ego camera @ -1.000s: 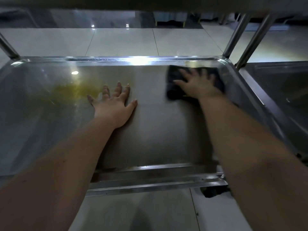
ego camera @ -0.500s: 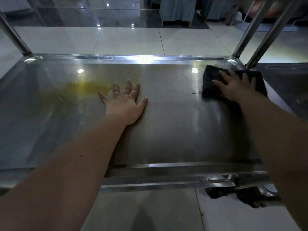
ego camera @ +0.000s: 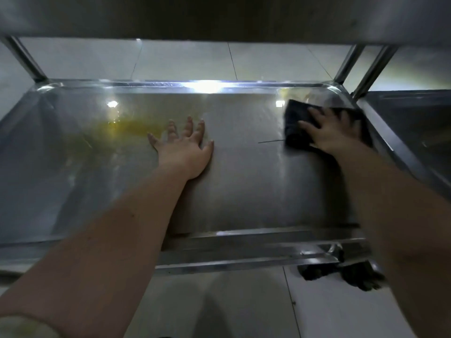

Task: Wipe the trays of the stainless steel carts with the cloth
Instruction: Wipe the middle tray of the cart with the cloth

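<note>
Since a second ago our right hand (ego camera: pixel 334 134) has slid the cloth (ego camera: pixel 296 123) rightward, from right of centre into the far right corner of the tray (ego camera: pixel 244 191). Our left hand (ego camera: pixel 185 152) has not shifted.

Nearest us are pale floor tiles (ego camera: pixel 219 301), with a dark caster (ego camera: pixel 361 276) under the cart's near right corner. Next comes the tray's near rim; the tray's long axis runs left to right.

The left hand lies palm down mid-tray, fingers straight, spread and pointing away from us, holding nothing. A yellow smear (ego camera: pixel 127 126) lies just left of its fingertips. A thin dark line (ego camera: pixel 271 141) marks the steel between the hands, which are well apart.

Farther on, the right hand presses flat on the cloth, fingers straight. The cloth is dark and folded, and its long axis lies roughly along the far rim, one corner pointing at that rim. Its right end is hidden under the hand.

Just beside it on the right is a second tray (ego camera: pixel 415 118). Beyond are two uprights (ego camera: pixel 346 62), and an upper shelf (ego camera: pixel 219 15) is overhead.
</note>
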Motion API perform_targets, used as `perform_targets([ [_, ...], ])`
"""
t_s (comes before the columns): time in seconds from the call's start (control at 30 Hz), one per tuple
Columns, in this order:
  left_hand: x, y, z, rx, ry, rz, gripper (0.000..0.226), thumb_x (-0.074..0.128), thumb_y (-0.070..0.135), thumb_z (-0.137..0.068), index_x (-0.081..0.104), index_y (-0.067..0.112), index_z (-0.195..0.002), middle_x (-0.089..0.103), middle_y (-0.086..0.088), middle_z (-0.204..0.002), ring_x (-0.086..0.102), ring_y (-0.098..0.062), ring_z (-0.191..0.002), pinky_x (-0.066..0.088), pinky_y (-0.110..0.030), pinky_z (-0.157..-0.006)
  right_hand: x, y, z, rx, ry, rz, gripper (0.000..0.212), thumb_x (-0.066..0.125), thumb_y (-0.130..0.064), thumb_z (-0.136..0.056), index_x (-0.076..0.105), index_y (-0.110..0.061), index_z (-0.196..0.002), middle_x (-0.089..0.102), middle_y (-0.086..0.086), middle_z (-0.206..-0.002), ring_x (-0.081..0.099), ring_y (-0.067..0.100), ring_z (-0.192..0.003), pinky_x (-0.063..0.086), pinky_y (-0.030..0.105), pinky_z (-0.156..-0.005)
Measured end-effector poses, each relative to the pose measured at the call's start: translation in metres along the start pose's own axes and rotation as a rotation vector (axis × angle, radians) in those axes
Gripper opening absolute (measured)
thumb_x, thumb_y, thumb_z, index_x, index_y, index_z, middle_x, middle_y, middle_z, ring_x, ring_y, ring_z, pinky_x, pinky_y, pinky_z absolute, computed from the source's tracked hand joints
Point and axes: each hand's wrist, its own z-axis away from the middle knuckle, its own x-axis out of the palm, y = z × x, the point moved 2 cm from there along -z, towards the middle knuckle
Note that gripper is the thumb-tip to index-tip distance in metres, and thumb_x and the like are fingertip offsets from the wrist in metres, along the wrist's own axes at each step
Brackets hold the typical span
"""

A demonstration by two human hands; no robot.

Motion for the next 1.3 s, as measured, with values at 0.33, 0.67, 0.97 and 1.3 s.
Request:
perform_targets([
  [0.33, 0.003, -0.002, -0.003, -0.004, 0.000, 0.000, 0.066, 0.010, 0.069, -0.093, -0.005, 0.046, -0.152, -0.009, 0.012, -0.164, -0.008, -0.031, -0.150, -0.008, -0.075, -0.104, 0.037, -0.104, 0.108, -0.404, -0.001, 0.052, 0.076, 0.009, -0.085, -0.078, 0.001, -0.057, -0.147, 0.000, -0.015, -0.163, -0.005, 0.035, -0.149, -0.007, 0.058, -0.115],
  [0.67, 0.005, 0.001, -0.004, 0.004, 0.016, -0.001, 0.065, 0.011, 0.068, -0.092, -0.002, 0.046, -0.153, -0.007, 0.011, -0.164, -0.008, -0.032, -0.150, -0.008, -0.076, -0.104, 0.005, 0.061, 0.082, 0.219, 0.026, 0.011, 0.071, 0.020, -0.078, -0.088, 0.007, -0.050, -0.151, 0.004, -0.010, -0.164, -0.001, 0.036, -0.149, 0.000, 0.060, -0.117],
  [0.97, 0.000, -0.002, -0.001, 0.016, -0.004, 0.014, 0.064, 0.013, 0.066, -0.095, -0.002, 0.045, -0.153, -0.008, 0.012, -0.164, -0.009, -0.030, -0.150, -0.009, -0.074, -0.106, 0.038, -0.084, 0.179, -0.457, -0.048, -0.021, 0.076, 0.008, -0.090, -0.073, -0.005, -0.063, -0.143, -0.006, -0.023, -0.161, -0.012, 0.024, -0.149, -0.014, 0.049, -0.116],
  [1.3, 0.001, -0.002, -0.001, 0.017, -0.005, 0.023, 0.066, 0.011, 0.065, -0.092, 0.000, 0.044, -0.153, -0.006, 0.010, -0.164, -0.007, -0.032, -0.150, -0.008, -0.076, -0.105, 0.022, 0.028, 0.157, 0.080, -0.030, 0.022, 0.069, 0.011, -0.084, -0.082, -0.004, -0.060, -0.145, -0.007, -0.015, -0.163, -0.006, 0.033, -0.149, -0.003, 0.062, -0.115],
])
